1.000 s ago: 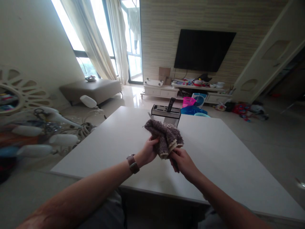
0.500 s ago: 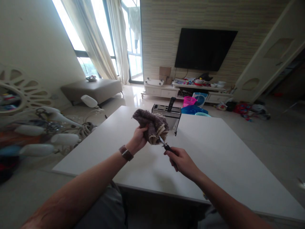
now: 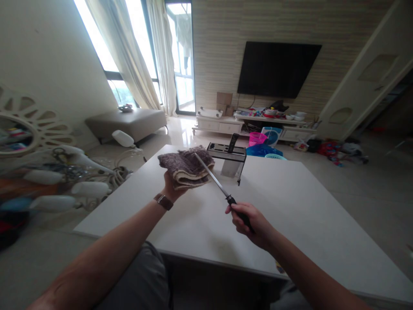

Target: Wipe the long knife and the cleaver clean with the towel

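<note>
A folded grey-brown fluffy cloth rests in my left hand, which grips it from below above the white table. My right hand is closed around the black handle of a thin metal rod, perhaps a sharpening steel. The rod slants up to the left, and its tip lies over the top of the cloth. Just behind the cloth, at the table's far edge, stands a metal knife block with one black handle sticking up from it.
White lamp shades and cables crowd the left side. Beyond the table are a pink basket, blue plastic, a low TV cabinet and a grey bench. Bags lie on the floor at the right.
The rod, earlier mostly hidden by the wrapped cloth, now shows along its length. My left hand has moved left with the cloth, which has opened flatter. My right hand is slightly lower and further right.
</note>
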A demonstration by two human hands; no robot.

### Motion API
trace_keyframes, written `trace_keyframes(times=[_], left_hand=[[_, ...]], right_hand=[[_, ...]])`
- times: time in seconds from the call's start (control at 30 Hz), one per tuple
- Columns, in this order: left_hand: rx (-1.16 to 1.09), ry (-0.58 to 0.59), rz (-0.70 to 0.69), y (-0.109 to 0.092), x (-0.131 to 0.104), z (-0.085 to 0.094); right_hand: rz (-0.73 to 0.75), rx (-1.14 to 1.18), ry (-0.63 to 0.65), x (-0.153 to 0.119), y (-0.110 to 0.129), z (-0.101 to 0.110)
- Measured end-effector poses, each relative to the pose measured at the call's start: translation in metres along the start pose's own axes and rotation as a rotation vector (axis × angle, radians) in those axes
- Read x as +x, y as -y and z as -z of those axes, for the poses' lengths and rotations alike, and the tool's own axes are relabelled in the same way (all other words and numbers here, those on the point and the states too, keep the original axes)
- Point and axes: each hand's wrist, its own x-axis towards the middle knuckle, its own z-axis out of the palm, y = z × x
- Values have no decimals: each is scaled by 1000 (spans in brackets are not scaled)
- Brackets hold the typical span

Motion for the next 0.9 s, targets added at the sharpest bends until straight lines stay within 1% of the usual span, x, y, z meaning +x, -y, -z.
trace_keyframes(times=[0.07, 0.1, 0.2, 0.27, 0.33, 0.43, 0.53, 0.63, 0.7, 0.77, 0.83, 0.9], left_hand=[[28, -52, 75, 15, -7, -5], [45, -52, 121, 24, -11, -7], [112, -38, 273, 54, -25, -15], [135, -2, 358, 73, -36, -19], [141, 24, 382, 86, -45, -22], [164, 25, 365, 93, -47, -24], [174, -13, 331, 88, -37, -25], [152, -10, 246, 72, -20, -25], [135, 3, 166, 56, -8, -24], [114, -19, 82, 37, 4, -21], [89, -44, -8, 15, 13, -15], [44, -34, -84, -5, 17, -5]], right_hand=[[-17, 67, 10, 1, -1, -3], [-18, 87, 10, 2, -2, -4], [-15, 116, 4, 6, -9, -8], [-8, 118, -2, 8, -14, -10], [7, 102, -20, 9, -17, -11], [17, 49, -40, 9, -20, -10], [16, 7, -24, 7, -18, -11], [5, -15, 16, 3, -15, -11], [-9, -34, 49, 1, -13, -12], [-20, -53, 73, -1, -11, -12], [-19, -83, 88, -4, -9, -12], [-1, -139, 96, -7, -7, -11]])
